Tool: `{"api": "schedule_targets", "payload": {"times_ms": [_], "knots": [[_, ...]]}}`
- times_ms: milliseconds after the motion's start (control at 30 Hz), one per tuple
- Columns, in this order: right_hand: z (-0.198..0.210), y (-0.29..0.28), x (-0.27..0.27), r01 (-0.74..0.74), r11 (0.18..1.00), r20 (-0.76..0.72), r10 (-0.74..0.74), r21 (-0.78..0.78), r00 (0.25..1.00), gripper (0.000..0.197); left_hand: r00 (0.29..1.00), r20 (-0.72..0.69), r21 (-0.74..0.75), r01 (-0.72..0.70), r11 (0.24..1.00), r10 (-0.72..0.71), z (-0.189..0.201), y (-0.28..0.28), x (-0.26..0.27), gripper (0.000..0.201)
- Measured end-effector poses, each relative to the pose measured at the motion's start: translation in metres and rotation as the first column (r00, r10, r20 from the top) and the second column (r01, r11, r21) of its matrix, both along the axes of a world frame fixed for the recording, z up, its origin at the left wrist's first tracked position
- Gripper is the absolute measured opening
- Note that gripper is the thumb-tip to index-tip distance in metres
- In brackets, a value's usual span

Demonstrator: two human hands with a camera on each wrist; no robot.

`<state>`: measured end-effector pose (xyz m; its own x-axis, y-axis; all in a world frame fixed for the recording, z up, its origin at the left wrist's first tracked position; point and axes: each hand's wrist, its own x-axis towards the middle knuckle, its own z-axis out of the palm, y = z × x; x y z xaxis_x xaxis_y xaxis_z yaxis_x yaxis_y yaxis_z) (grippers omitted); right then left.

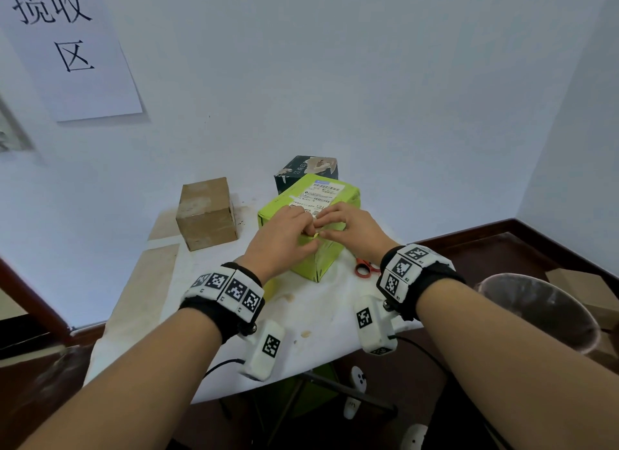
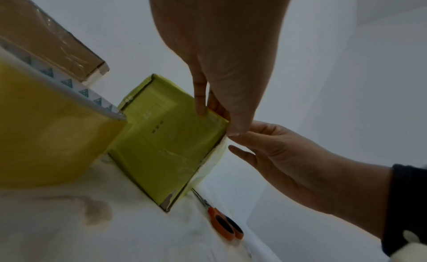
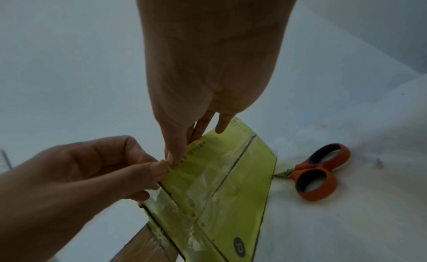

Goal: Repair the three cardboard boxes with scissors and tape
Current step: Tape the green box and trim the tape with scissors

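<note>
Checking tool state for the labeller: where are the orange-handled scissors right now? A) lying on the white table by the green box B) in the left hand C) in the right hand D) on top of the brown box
A: the orange-handled scissors lie on the white table beside the green cardboard box, with both hands on that box.

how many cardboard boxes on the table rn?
3: green box front centre under both hands, brown box to its left, dark box behind the green one by the wall. None seems hidden.

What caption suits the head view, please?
Both hands work at the green box's top edge; scissors lie beside it.
</note>
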<state>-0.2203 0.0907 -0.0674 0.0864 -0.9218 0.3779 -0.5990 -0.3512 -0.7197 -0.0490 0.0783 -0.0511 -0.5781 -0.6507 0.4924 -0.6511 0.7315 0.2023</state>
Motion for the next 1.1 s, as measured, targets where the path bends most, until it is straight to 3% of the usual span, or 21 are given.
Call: {"api": "schedule_targets", "payload": {"times_ms": [133, 233, 267, 333, 400, 500, 800, 1100], "knots": [[0.008, 0.007, -0.003, 0.004, 0.999, 0.010, -0.005, 0.033, 1.000, 0.026, 1.000, -0.004, 0.030, 0.007, 1.000, -0.007, 0.003, 0.000, -0.001, 0.012], [0.008, 0.009, -0.017, 0.261, 0.963, 0.132, -0.267, 0.068, 0.954, 0.031, 0.999, -0.035, 0.107, -0.007, 0.994, 0.011, 0.004, 0.000, 0.000, 0.011], [0.004, 0.008, -0.024, 0.347, 0.932, 0.119, -0.358, 0.105, 0.926, 0.031, 0.998, -0.066, 0.152, -0.010, 0.988, 0.020, 0.006, 0.001, 0.001, 0.012], [-0.005, 0.006, -0.038, 0.440, 0.870, -0.085, -0.432, 0.223, 0.898, 0.028, 0.988, -0.146, 0.258, -0.009, 0.966, 0.048, 0.008, 0.001, 0.001, 0.014], [-0.016, 0.007, -0.046, 0.475, 0.802, -0.359, -0.350, 0.363, 0.865, 0.030, 0.980, -0.184, 0.321, -0.011, 0.947, 0.074, 0.011, 0.002, 0.001, 0.015], [-0.027, 0.009, -0.046, 0.509, 0.699, -0.534, -0.212, 0.503, 0.818, 0.052, 0.979, -0.183, 0.369, -0.013, 0.929, 0.086, 0.013, 0.004, 0.002, 0.018], [-0.021, 0.009, -0.037, 0.567, 0.668, -0.577, -0.245, 0.482, 0.779, 0.022, 0.976, -0.208, 0.463, 0.042, 0.885, 0.063, 0.017, -0.001, 0.026, 0.010], [-0.017, 0.014, -0.048, 0.622, 0.596, -0.563, -0.317, 0.507, 0.763, 0.022, 0.979, -0.203, 0.460, 0.081, 0.884, 0.016, 0.026, -0.006, 0.037, 0.010]]}}
